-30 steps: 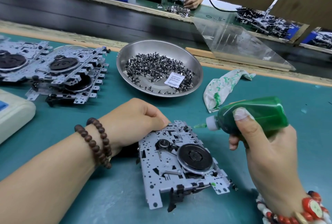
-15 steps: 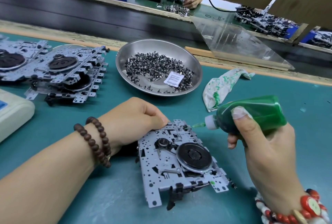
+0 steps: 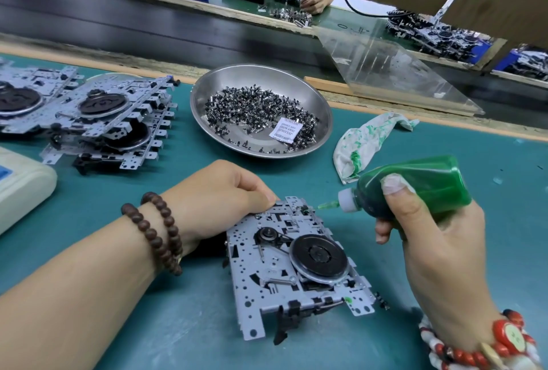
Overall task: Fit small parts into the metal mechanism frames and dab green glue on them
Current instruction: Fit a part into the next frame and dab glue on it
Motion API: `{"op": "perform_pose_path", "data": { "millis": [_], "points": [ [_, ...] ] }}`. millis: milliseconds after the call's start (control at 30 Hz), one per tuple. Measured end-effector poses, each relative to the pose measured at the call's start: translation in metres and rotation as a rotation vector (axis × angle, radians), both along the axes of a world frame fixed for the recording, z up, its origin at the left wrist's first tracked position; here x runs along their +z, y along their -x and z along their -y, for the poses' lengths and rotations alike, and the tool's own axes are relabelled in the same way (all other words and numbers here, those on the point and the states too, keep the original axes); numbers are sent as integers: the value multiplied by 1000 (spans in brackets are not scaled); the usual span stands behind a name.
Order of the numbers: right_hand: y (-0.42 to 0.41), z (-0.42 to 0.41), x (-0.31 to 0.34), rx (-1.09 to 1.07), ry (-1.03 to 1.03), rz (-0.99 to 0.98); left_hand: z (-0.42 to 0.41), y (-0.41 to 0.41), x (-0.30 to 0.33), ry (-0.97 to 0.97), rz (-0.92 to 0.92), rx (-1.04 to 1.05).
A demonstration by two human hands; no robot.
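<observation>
A grey metal mechanism frame (image 3: 267, 274) with a black flywheel lies on the green mat in front of me. My left hand (image 3: 216, 200) is closed on its far left corner, thumb pressing the top edge. My right hand (image 3: 439, 239) grips a green glue bottle (image 3: 415, 185) laid sideways. Its green nozzle tip points left, just off the frame's far right corner, where a green dab shows. Another green dab sits on the frame's near right edge. A steel bowl (image 3: 314, 93) of small dark parts stands behind.
A stack of finished frames (image 3: 98, 120) lies at the left, beside a beige device (image 3: 23, 188). A green-stained rag (image 3: 364, 141) lies behind the bottle. A clear plastic sheet (image 3: 394, 73) leans at the back. Another person's hand (image 3: 315, 0) works across the conveyor.
The bottle's nozzle has crept left to the frame's far right corner. My left hand stays closed on the frame.
</observation>
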State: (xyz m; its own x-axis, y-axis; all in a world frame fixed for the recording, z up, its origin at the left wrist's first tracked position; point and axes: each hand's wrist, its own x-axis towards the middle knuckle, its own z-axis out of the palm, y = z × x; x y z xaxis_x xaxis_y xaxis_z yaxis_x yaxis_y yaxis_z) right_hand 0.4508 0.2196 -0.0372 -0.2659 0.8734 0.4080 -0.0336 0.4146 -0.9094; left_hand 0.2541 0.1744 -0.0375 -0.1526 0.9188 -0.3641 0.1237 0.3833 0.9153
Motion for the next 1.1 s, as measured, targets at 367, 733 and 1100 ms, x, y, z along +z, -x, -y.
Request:
{"op": "perform_pose_path", "data": {
  "millis": [367, 733, 1100],
  "points": [
    [-1, 0, 0, 0, -10, 3, 0, 0, -1, -10, 23, 2],
    [0, 1, 1, -5, -8, -10, 1, 0, 1, -8, 25, -6],
    [2, 2, 2, 9, 9, -1, 0, 0, 0, -4, 3, -9]
  ]
}}
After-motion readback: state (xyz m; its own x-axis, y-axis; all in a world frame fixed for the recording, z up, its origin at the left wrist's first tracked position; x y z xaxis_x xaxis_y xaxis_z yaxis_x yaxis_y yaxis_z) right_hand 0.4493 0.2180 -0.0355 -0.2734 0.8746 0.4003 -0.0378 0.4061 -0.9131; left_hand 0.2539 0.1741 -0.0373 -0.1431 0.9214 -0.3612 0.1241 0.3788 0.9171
